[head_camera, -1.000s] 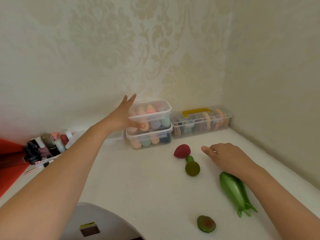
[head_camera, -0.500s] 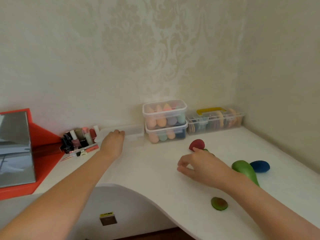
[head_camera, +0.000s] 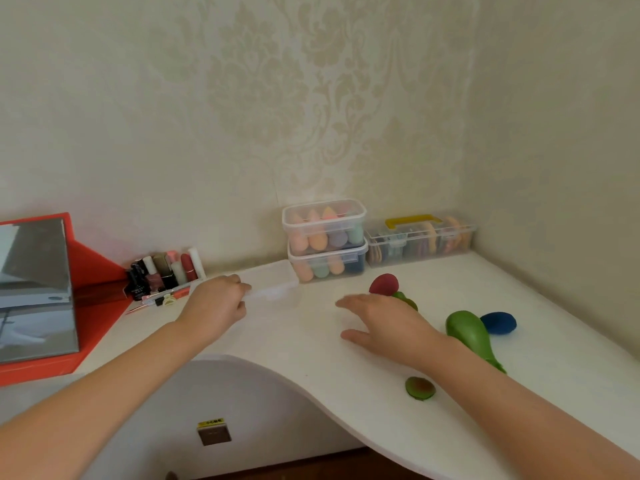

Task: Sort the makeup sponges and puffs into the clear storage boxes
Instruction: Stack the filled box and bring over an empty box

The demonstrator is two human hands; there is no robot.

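Dragged nearer since the earlier frame, the clear box [head_camera: 273, 287] is gripped at its left end by the left hand's [head_camera: 214, 306] curled fingers. The right hand [head_camera: 384, 323] rests flat with fingers apart, just near of the loose red sponge [head_camera: 383, 284], so loading looks next.

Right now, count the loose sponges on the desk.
5. A red one before the stacked boxes, a dark green one partly behind the right hand, a long green one beside a blue one, a round green one near the desk edge. The hand may hide more.
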